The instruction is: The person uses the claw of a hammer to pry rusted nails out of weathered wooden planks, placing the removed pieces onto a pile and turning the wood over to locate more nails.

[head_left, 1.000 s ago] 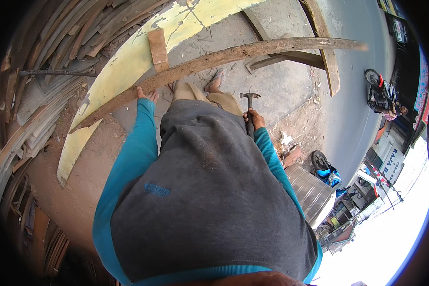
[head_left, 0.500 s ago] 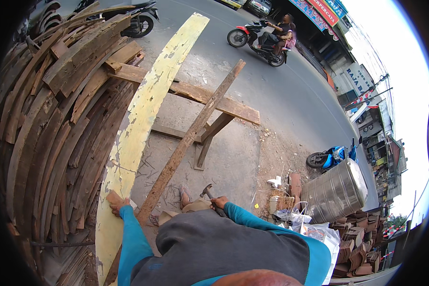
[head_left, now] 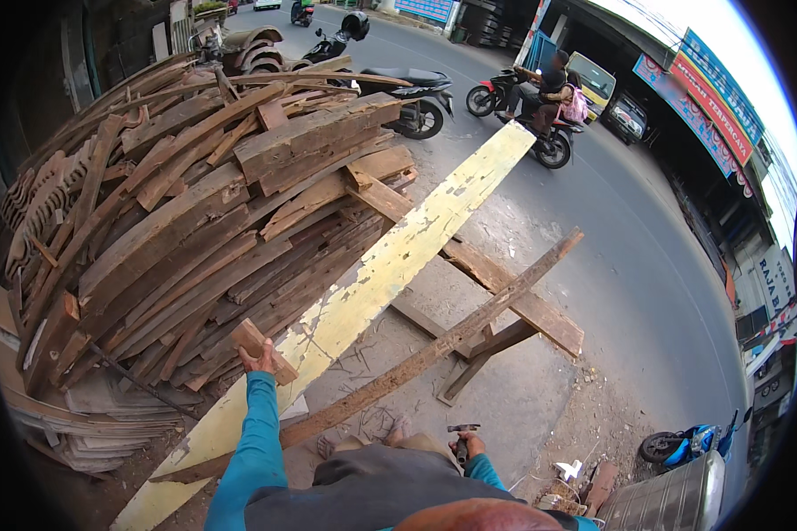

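Note:
My left hand point(head_left: 259, 359) is closed around a short brown wood block point(head_left: 247, 334), at the left edge of a long plank with peeling pale-yellow paint point(head_left: 398, 257). The plank slants from lower left to the upper middle, across a wooden trestle point(head_left: 549, 323). A narrow rough wooden beam point(head_left: 443, 345) also rests on that trestle, to the plank's right, and its near end meets the plank. Low on the right, my right hand point(head_left: 471, 445) grips a claw hammer point(head_left: 460, 428) with the metal head upward.
A big heap of old brown timbers point(head_left: 168, 230) fills the left side. Loose nails point(head_left: 363, 416) litter the ground under the plank. Beyond it runs a road point(head_left: 629, 230) with two riders on a motorbike point(head_left: 551, 146). A metal tank point(head_left: 673, 496) and a blue motorbike point(head_left: 695, 440) are at right.
My view has swung left. My left hand, earlier resting on the yellow plank, now holds a short wood block. The hammer stays in my right hand. The riders have moved along the road.

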Demonstrator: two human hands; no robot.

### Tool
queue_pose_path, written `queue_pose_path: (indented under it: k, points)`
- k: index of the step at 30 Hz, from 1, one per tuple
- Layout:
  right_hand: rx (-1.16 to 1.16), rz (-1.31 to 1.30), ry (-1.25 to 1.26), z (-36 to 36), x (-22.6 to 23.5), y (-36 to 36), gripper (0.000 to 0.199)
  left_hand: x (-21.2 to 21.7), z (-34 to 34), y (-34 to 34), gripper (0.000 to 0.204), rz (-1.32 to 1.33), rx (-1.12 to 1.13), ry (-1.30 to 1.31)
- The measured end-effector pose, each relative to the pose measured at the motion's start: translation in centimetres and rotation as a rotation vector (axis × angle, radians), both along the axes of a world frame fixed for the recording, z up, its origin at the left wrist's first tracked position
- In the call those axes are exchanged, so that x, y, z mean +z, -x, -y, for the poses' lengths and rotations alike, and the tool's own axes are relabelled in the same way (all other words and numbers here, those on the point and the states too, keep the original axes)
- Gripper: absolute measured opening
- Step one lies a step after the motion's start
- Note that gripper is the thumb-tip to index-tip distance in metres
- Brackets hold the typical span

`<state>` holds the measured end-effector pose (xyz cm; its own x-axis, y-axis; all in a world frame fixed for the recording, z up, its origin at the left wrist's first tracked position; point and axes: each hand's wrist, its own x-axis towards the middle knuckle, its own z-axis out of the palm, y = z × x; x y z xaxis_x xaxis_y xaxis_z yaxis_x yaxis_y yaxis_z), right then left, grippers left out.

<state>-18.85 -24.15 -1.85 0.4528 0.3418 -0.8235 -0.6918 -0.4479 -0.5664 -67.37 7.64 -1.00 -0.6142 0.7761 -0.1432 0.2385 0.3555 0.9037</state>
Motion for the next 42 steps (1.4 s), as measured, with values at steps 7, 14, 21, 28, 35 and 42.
queue_pose_path:
  k: [7, 14, 21, 28, 35, 42]
  points:
    - [-0.004, -0.213, -0.634, -9.0, 9.5, -6.4, 0.043, 0.6, 9.1, -7.4, 0.069, 0.811, -0.200, 0.011]
    - [0.513, 0.480, -0.579, -16.2, 17.2, -9.5, 0.045, 4.0, 19.4, -18.3, 0.093, 0.124, -0.432, 0.397]
    - [0.874, 1.732, -0.447, -17.8, 19.1, -12.2, 0.042, 6.8, 23.0, -21.6, 0.103, 0.378, -0.650, 0.293]
    - [0.232, 0.819, -0.653, -17.4, 22.2, -10.4, 0.030, 6.6, 23.1, -21.2, 0.094, 0.003, -0.882, 0.351]
    - [0.235, 0.644, -0.850, -16.3, 26.6, -7.0, 0.060, 5.8, 24.6, -22.4, 0.085, 0.330, -0.974, 0.447]
    - [0.541, 0.575, -1.034, -21.9, 29.3, -6.9, 0.035, 1.0, 21.8, -28.8, 0.095, 0.113, -0.788, 0.420]
